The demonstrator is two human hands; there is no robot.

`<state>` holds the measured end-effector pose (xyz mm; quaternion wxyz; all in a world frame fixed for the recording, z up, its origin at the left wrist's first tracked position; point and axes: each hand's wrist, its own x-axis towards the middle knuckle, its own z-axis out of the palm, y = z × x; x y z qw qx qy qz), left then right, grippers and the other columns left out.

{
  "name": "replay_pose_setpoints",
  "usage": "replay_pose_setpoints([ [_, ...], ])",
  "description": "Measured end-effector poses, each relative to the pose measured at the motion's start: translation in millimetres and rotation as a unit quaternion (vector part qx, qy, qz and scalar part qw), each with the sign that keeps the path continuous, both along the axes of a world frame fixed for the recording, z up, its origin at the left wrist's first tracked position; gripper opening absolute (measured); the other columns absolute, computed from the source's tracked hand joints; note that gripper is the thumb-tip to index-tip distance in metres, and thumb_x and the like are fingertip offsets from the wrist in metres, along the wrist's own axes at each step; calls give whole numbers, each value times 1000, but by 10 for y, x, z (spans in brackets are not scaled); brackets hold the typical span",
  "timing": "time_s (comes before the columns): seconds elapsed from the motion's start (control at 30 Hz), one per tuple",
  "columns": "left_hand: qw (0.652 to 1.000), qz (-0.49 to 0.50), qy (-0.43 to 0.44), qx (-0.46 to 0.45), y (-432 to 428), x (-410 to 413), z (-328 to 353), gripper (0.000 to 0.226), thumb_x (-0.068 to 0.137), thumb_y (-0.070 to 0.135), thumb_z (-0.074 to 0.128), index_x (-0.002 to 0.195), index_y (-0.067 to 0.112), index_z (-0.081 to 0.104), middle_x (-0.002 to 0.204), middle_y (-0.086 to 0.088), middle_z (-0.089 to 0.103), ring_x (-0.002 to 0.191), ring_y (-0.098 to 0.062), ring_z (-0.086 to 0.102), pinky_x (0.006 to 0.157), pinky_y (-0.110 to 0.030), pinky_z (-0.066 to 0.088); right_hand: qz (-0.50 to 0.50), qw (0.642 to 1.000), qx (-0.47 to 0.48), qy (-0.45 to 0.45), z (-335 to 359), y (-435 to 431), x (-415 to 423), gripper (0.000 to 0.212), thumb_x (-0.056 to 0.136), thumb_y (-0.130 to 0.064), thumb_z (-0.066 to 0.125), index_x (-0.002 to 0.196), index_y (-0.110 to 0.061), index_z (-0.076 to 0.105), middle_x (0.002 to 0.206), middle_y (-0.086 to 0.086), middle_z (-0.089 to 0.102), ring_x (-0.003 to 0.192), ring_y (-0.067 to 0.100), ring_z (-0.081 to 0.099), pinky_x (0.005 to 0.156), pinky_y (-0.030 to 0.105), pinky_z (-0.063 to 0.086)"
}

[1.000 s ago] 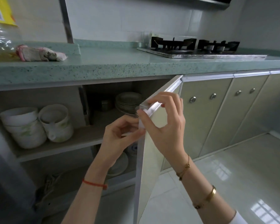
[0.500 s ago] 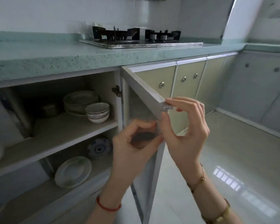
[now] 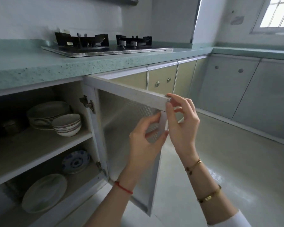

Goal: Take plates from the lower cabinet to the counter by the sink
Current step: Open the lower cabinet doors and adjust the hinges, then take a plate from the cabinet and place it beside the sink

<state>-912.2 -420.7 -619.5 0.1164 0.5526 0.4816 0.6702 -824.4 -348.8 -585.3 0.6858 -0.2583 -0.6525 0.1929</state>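
Two hands, left (image 3: 144, 141) and right (image 3: 182, 126), pinch the open cabinet door (image 3: 125, 128) by its edge

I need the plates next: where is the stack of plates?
Head view, left: the stack of plates sits on the cabinet's upper shelf, behind the stacked bowls.

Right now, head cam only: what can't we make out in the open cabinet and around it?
All in the head view:
Sink and its counter: outside the frame.
Dark item at the upper shelf's back: lost in shadow.
Plate stack: count unclear, bowls cover its front right.
Cabinet's left end: cut by the left edge.
Cabinet door outer face: turned away.
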Motion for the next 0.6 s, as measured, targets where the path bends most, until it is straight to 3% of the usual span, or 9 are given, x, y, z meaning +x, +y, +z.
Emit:
replay_pose_setpoints([
  [0.23, 995, -50, 46, -74, -11, -85, 92, 55, 89, 9, 71, 141, 12, 53, 137, 0, 58, 127, -12, 58, 106, -37, 50, 6, 1000, 8, -8, -8, 105, 33, 25, 95, -16, 62, 118, -13, 68, 104, 3, 63, 97, 22, 62, 83, 46, 52],
  [0.4, 989, -60, 68, -120, -237, -515, 209, 56, 92, 16, 67, 145, 21, 49, 142, 11, 56, 134, -9, 51, 113, -36, 43, -81, 988, 131, 7, 22, -57, -127, 25, 94, -10, 61, 118, -4, 66, 107, 9, 58, 99, 24, 53, 84, 47, 47],
  [0.5, 992, -25, 33, -118, -484, -917, 257, 52, 93, 18, 65, 143, 23, 51, 140, 11, 59, 133, -6, 52, 111, -29, 44, 7, 985, 173, -10, -16, -242, -414, 20, 93, -6, 60, 111, -1, 67, 108, -2, 56, 98, 19, 55, 85, 38, 49],
  [0.6, 995, 29, -7, -96, -787, -1329, 218, 47, 94, 14, 65, 139, 22, 55, 136, 5, 63, 132, -12, 55, 108, -26, 45, 103, 982, 154, -44, -149, -425, -817, 22, 94, -7, 58, 114, 0, 66, 109, -5, 55, 96, 20, 58, 85, 29, 49],
])
